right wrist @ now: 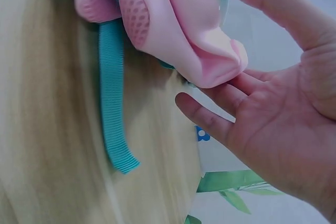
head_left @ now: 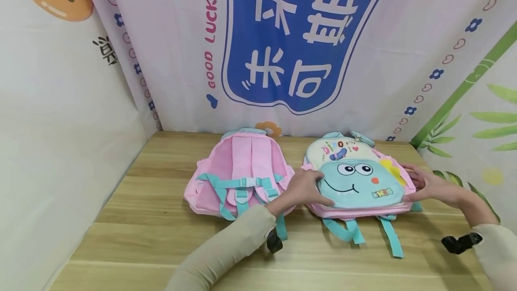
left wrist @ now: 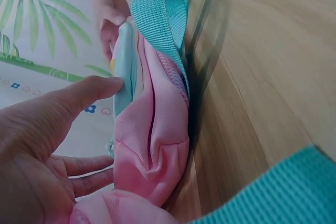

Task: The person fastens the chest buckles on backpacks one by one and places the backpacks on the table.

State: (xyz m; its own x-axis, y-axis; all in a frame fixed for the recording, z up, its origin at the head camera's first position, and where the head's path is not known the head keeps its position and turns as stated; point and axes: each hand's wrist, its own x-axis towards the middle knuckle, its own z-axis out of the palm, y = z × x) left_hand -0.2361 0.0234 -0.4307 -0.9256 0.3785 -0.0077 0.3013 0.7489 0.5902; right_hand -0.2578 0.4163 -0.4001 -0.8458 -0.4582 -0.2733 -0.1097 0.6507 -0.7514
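A child's backpack with a light blue cartoon-face pocket and pink sides lies front up on the wooden table. My left hand touches its left side; in the left wrist view the thumb lies straight against the blue front and other fingers reach along the pink side. On the far side, my right hand touches the right edge with extended fingers. The right wrist view shows the hand spread beside the pink fabric corner, some fingertips hidden behind it.
A second pink backpack lies to the left, its straps and buckle facing up. Teal straps trail from the cartoon backpack toward the table's front. Behind the wooden table hangs a printed cloth, with more cloth on both sides.
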